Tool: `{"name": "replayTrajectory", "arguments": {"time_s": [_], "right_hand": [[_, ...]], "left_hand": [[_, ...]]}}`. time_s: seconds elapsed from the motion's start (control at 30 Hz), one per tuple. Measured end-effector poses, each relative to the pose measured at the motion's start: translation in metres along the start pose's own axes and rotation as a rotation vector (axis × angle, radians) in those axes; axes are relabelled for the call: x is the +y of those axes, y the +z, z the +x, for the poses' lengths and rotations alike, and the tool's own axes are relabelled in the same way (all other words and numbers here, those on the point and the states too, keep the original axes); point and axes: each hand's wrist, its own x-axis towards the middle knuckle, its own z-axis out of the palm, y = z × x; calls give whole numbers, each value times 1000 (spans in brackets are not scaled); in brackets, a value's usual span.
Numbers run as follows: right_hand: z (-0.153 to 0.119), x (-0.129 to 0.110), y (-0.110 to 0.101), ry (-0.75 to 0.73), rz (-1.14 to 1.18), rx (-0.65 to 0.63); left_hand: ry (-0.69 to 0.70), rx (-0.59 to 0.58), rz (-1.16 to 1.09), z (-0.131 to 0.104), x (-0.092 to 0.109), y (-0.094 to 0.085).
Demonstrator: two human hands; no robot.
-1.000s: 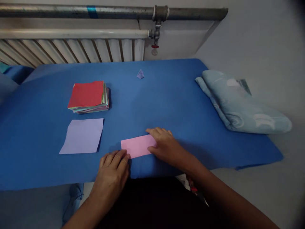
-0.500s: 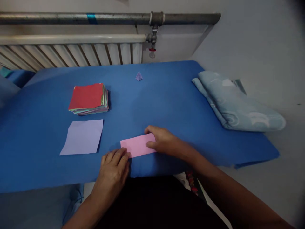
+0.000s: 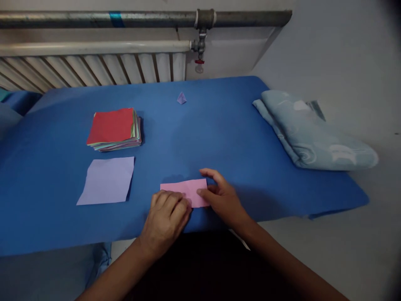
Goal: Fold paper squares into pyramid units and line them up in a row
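A pink sheet of paper [image 3: 197,185], folded into a narrow rectangle, lies near the front edge of the blue-covered surface. My left hand [image 3: 167,215] rests over its lower left part, with fingers bent together and pressing on the paper. At the right end, my right hand [image 3: 222,195] has its thumb on top of the paper and some fingers curled by the edge. The right index finger is raised off the paper. A flat lilac sheet of paper [image 3: 106,180] lies to the left of the hands.
A stack of coloured paper [image 3: 111,126] with a red sheet on top sits behind the lilac sheet. Farther back is a small folded purple paper shape [image 3: 181,98]. A folded light-blue blanket [image 3: 313,131] lies at the right. Along the wall run a radiator [image 3: 109,69] and a pipe [image 3: 156,19].
My left hand has slid right along the pink paper, covering more of its lower part. The right index finger has lifted from the far edge, and the right hand has shifted slightly right.
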Motion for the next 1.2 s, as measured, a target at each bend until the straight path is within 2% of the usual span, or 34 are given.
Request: {"name": "replayTrajectory", "arguments": {"time_s": [0.17,0.37,0.43,0.53,0.6,0.67,0.8,0.93,1.2], "right_hand": [[-11,-1,-6,-68,-91,51],[-12,5,-8,-94,-130,-23],[-14,7,-13,-213,-223,11],[-19,11,-26,-502,-504,103],[-22,16,-32,-655,-679,62],[-24,22,-35,-728,-792,13],[-23,31,-36,-730,-876,19],[-20,32,-36,-730,-855,52],[-17,24,-32,-554,-818,88]], "left_hand": [[18,-2,8,-1,-3,3],[60,22,-34,-5,-4,6],[49,18,-29,-5,-4,8],[30,5,-39,-4,-5,11],[26,-11,-51,-3,-4,12],[20,-25,-63,-3,-4,13],[-5,-36,-87,-3,-4,15],[-35,-36,-90,-1,-4,14],[-190,-86,-112,2,-4,14]]}}
